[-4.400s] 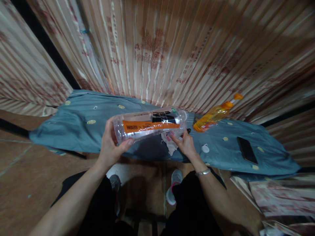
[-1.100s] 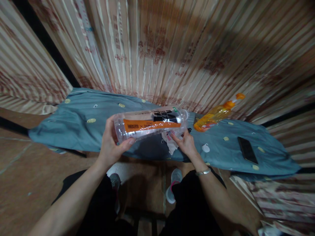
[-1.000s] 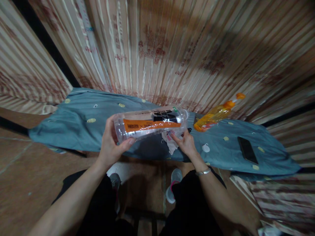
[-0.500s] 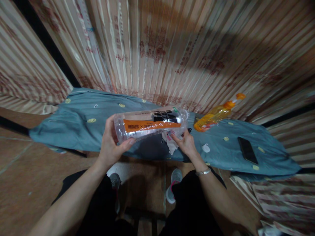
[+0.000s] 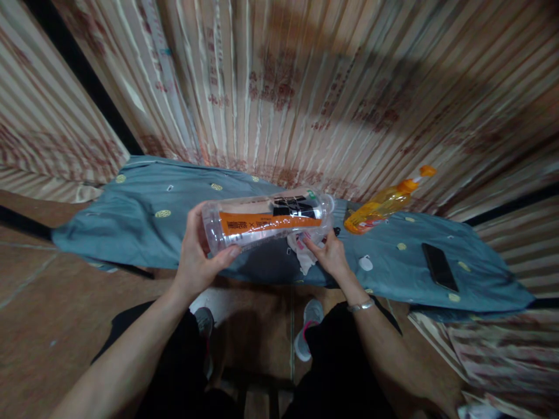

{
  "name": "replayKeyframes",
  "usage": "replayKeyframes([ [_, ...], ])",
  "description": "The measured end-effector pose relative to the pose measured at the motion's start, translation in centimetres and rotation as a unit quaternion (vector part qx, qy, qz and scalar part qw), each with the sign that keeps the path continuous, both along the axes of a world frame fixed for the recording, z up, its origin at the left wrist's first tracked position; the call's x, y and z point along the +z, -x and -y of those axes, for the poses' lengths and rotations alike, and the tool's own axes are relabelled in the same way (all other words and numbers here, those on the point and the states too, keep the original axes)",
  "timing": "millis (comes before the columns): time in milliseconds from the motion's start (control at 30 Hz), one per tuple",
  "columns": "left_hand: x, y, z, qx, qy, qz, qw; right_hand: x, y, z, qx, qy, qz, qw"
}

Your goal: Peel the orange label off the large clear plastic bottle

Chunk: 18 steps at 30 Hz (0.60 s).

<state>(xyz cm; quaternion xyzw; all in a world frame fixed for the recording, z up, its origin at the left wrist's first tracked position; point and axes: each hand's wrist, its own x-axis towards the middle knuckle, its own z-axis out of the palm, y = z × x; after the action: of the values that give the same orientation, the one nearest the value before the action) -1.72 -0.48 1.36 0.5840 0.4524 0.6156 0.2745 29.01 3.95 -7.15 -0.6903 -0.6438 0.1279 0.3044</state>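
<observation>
A clear plastic bottle (image 5: pixel 268 220) with an orange and black label lies sideways in the air above the cloth-covered table. Its base is gripped by my left hand (image 5: pixel 198 253), thumb below and fingers behind. My right hand (image 5: pixel 329 253) is closed at the neck end, by the bottle's open-looking mouth. A crumpled whitish wrapper or tissue (image 5: pixel 305 256) hangs beneath the bottle beside my right fingers; whether they pinch it too I cannot tell. Close to the right wrist, a small white cap (image 5: pixel 365 263) lies on the cloth.
An orange pump bottle (image 5: pixel 378 209) leans at the back right. Farther right lies a black phone (image 5: pixel 439 267). The narrow table has a blue-green cloth (image 5: pixel 144 192), with a striped curtain (image 5: pixel 279 87) behind it. A small dark object (image 5: pixel 336 231) sits near the right hand.
</observation>
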Motion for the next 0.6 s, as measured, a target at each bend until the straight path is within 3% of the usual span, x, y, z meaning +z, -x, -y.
replayKeyframes([
  [600, -0.01, 0.06, 0.08, 0.0, -0.002, -0.006, 1.0, 0.15, 0.22, 0.03, -0.01, 0.006, -0.005, 1.0],
])
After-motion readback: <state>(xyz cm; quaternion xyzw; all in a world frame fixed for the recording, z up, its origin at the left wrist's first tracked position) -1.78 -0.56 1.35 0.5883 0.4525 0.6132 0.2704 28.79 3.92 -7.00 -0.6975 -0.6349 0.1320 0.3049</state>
